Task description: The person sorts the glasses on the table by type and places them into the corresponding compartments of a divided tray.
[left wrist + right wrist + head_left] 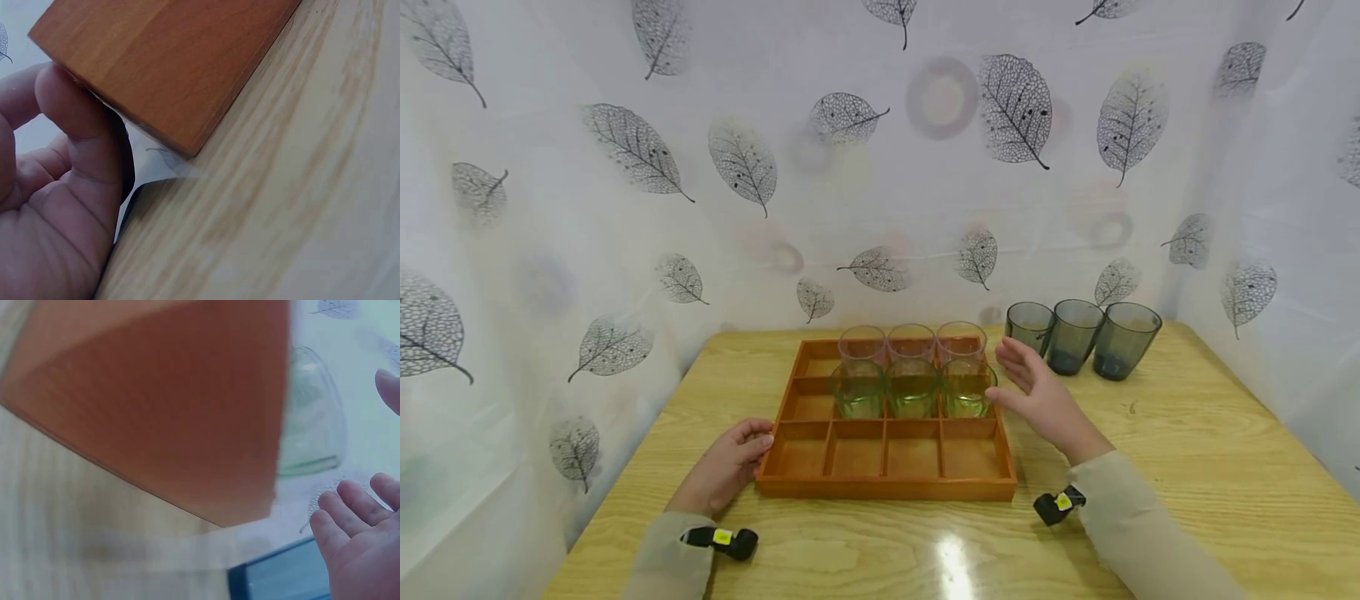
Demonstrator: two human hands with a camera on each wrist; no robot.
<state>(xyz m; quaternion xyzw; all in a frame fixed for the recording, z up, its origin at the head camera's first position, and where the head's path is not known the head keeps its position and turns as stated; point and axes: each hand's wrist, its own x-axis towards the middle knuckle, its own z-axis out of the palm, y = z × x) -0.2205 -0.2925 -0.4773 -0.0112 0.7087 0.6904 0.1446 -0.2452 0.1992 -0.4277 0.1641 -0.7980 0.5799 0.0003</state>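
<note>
A wooden compartment tray [887, 489] lies on the table. Three clear glasses [961, 337] occupy its back row, and three green-tinted glasses [913, 396] stand in the middle row. At the tray's left side, my left hand [722, 467] touches the outer wall with loosely bent fingers; the left wrist view shows the thumb [72, 103] against the wood. My right hand [1048, 408] is beside the rightmost green glass [967, 392], thumb near it and fingers spread apart from the thumb. In the right wrist view, no glass lies between that thumb and the fingers [356, 515].
Three dark grey glasses [1077, 337] stand on the table [1210, 450] at the back right, just beyond my right hand. Behind and at the sides hangs a white curtain [880, 200] with a leaf print. Black cameras are strapped to both wrists.
</note>
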